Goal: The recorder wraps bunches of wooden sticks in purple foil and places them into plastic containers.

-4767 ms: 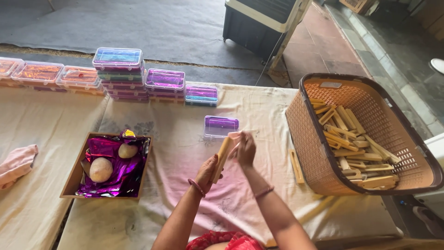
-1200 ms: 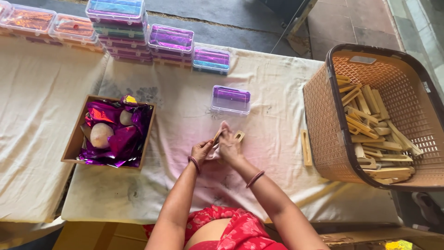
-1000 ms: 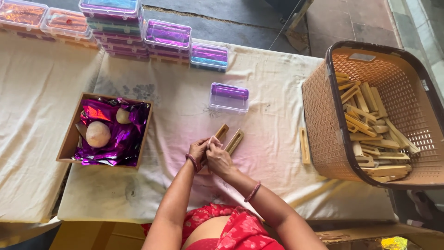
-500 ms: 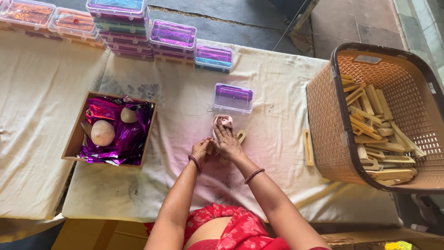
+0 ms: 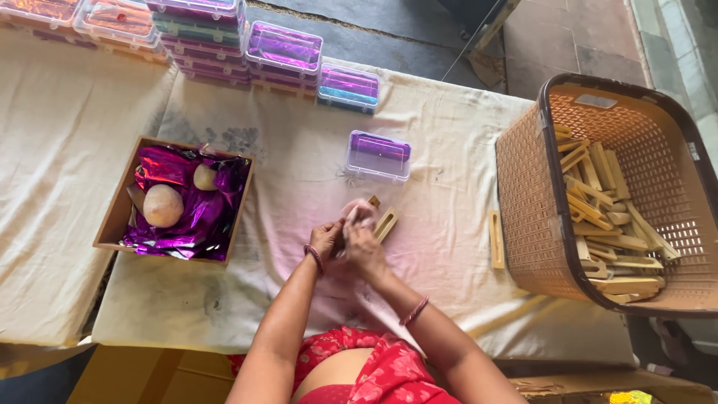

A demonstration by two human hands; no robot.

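Both hands, left (image 5: 324, 238) and right (image 5: 364, 243), clasp a wooden piece (image 5: 384, 223) together. Purple box (image 5: 378, 155) lies beyond; basket (image 5: 523, 187) of sticks well right, foil tray (image 5: 112, 217) left.

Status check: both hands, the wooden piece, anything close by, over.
Left hand and right hand together, gripping slotted wooden piece. Piece held low over cloth-covered table. Small purple-lidded box just beyond; nothing blocking.

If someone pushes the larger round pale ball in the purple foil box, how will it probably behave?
The larger pale ball would probably roll readily, since it looks round and smooth. The crinkled purple foil under it may slow it, and the walls of the cardboard box would likely stop it. Its weight cannot be judged here.
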